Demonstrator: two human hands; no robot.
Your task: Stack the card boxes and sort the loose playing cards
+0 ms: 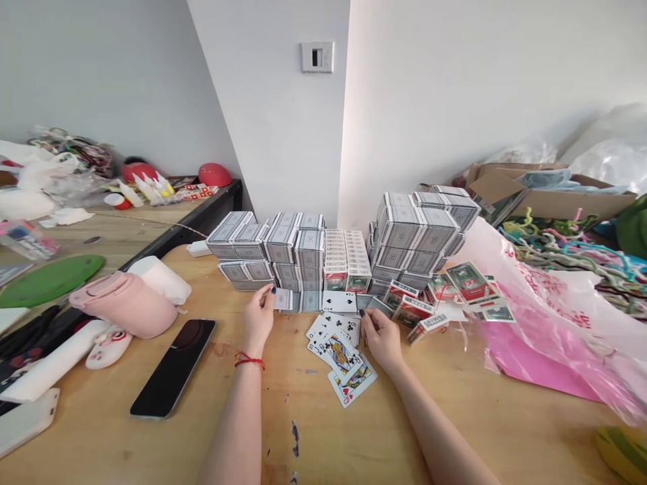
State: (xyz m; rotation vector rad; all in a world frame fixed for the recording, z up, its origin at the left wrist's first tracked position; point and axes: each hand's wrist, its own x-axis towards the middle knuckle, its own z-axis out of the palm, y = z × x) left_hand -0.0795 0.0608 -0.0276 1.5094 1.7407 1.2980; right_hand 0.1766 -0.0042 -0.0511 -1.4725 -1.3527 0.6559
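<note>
My left hand [259, 315], a red string bracelet below its wrist, has its fingers curled together beside a low face-down stack of playing cards [284, 300]. Whatever lies between those fingers is hidden. Just right of that stack is another face-down stack [310, 301], then a face-up two of spades [337, 301]. My right hand [383, 338] is bent closed at the right edge of the loose cards; I cannot make out what it pinches. Face-up cards lie spread before it, among them a jack of clubs [340, 353] and a queen of hearts [358, 380].
Stacked grey-backed decks [293, 246] and a taller pile [419, 232] line the back, with card boxes [348, 259] between. Red-green boxes [468, 279] lie right, near pink plastic [546, 364]. A phone [172, 369] and pink cup [121, 303] sit left.
</note>
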